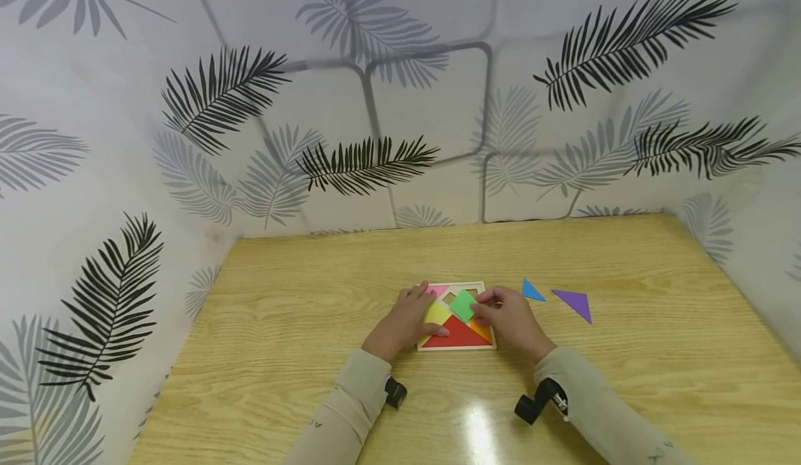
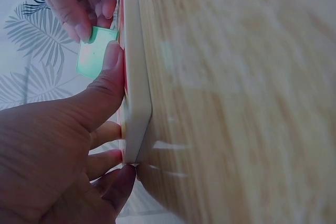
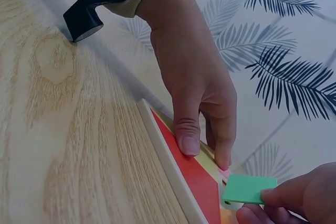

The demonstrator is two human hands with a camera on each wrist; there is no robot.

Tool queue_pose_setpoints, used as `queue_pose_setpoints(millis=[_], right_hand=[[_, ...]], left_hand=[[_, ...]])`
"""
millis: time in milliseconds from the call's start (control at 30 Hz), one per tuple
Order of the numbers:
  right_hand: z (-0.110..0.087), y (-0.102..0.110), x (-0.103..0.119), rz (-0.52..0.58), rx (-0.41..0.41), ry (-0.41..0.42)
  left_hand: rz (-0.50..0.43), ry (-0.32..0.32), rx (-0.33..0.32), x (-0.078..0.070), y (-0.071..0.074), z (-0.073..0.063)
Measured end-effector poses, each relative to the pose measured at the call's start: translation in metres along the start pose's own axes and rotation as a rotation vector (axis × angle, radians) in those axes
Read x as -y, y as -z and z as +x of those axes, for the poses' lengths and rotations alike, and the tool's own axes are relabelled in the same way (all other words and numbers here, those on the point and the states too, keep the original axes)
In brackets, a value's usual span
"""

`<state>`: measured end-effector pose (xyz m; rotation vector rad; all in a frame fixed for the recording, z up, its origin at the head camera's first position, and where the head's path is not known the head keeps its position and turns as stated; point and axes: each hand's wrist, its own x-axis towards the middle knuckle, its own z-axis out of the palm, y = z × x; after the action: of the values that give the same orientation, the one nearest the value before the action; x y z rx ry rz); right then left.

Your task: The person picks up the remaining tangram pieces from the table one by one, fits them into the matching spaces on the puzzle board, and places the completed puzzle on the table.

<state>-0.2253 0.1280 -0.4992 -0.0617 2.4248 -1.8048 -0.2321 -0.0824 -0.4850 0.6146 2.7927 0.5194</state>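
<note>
A wooden tangram tray (image 1: 457,349) lies on the table with a red triangle (image 1: 459,337), a yellow piece (image 1: 437,316), a pink piece (image 1: 440,289) and an orange piece (image 1: 481,330) in it. My left hand (image 1: 405,317) holds the tray at its left side, thumb on the red triangle and fingers about the corner. Between thumb and fingers, my right hand (image 1: 512,317) pinches a green square (image 1: 463,305), tilted above the tray's upper right part. In the right wrist view the green square (image 3: 249,189) appears lifted from the tray; bare recesses show beside it.
Right of the tray lie a small blue triangle (image 1: 532,291) and a larger purple triangle (image 1: 576,302). The wooden table (image 1: 300,298) meets a leaf-patterned wall covering (image 1: 425,194) at the back and sides. Each wrist carries a black camera (image 1: 530,409).
</note>
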Motion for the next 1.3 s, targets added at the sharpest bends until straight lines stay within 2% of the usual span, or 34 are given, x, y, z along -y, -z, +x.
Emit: queue_pose_setpoints(millis=[200, 533, 1300], right_hand=[[0.002, -0.003, 0.005, -0.014, -0.001, 0.002], [0.008, -0.010, 0.005, -0.140, 0.003, 0.019], [0.018, -0.022, 0.014, -0.145, 0.014, 0.034]], left_hand=[[0.005, 0.002, 0.002, 0.000, 0.000, 0.001], [0.007, -0.001, 0.002, 0.000, -0.001, 0.001], [0.015, -0.002, 0.001, 0.003, -0.003, 0.003]])
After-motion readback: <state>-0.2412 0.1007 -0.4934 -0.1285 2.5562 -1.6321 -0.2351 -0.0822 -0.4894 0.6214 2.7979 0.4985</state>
